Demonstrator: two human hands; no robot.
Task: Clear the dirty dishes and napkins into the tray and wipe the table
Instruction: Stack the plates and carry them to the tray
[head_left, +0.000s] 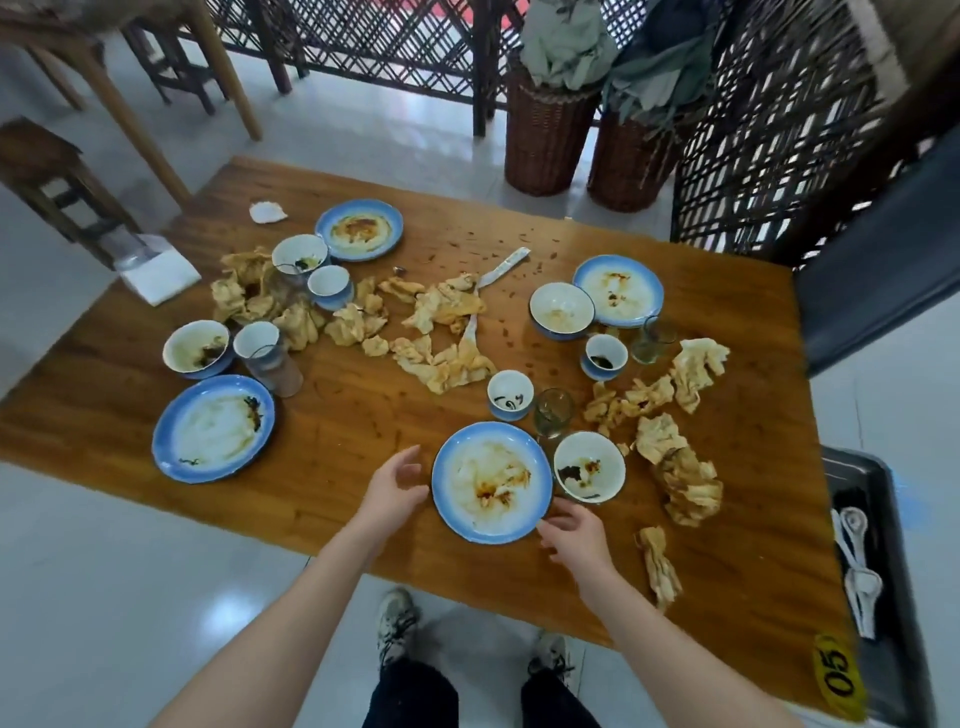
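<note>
A wooden table (337, 467) is strewn with dirty dishes and crumpled, stained napkins (441, 322). The nearest blue-rimmed plate (491, 480) lies at the front edge, smeared with sauce. My left hand (395, 486) hovers open just left of it, fingers relaxed. My right hand (574, 532) is open at the plate's lower right rim, fingertips close to the rim. A dirty white bowl (589, 466) sits right of that plate. A dark tray (867, 519) with white spoons (860, 577) stands at the far right.
More plates (213, 428) (359, 228) (618, 288), bowls (196, 347) (561, 309), cups (510, 395) and glasses (553, 413) (270, 364) are spread around. A napkin holder (156, 267) stands at the left edge. Wicker baskets (545, 130), stools and lattice screens surround the table.
</note>
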